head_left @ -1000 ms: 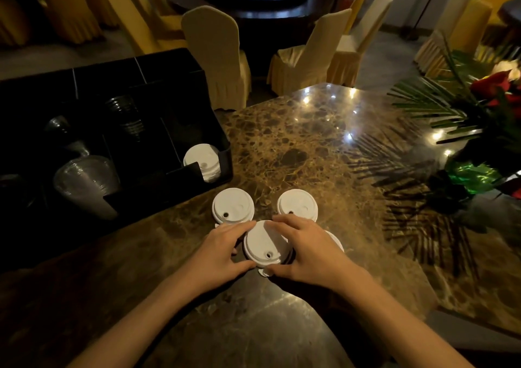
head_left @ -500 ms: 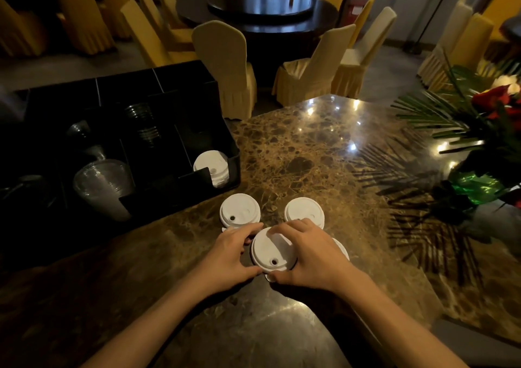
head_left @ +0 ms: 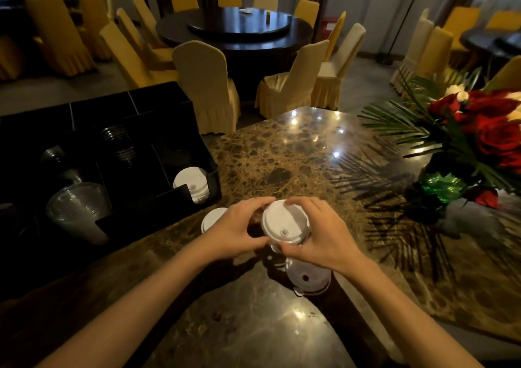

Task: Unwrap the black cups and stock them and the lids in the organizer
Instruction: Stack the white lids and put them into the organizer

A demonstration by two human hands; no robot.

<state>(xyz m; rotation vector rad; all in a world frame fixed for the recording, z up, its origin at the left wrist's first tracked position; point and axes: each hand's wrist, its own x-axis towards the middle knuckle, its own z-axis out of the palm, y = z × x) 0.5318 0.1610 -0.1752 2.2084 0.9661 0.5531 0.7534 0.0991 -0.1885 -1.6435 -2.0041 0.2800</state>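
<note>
Both my hands, left hand (head_left: 235, 228) and right hand (head_left: 321, 235), clasp the white lid stack (head_left: 284, 222) above the counter (head_left: 282, 156); the organizer's lid compartment (head_left: 191, 182) lies up-left, nearer my left hand

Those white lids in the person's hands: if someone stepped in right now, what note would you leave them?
Left hand and right hand: together gripping a stack of white lids, lifted off the marble table.
On the table: one lid behind the left hand, another under the right wrist.
Black organizer: a stack of white lids already in its front right compartment; dark cups and clear cups sit in other slots.
Left: put the held stack in with the lids, then the two loose ones. No wrapped cups visible.
</note>
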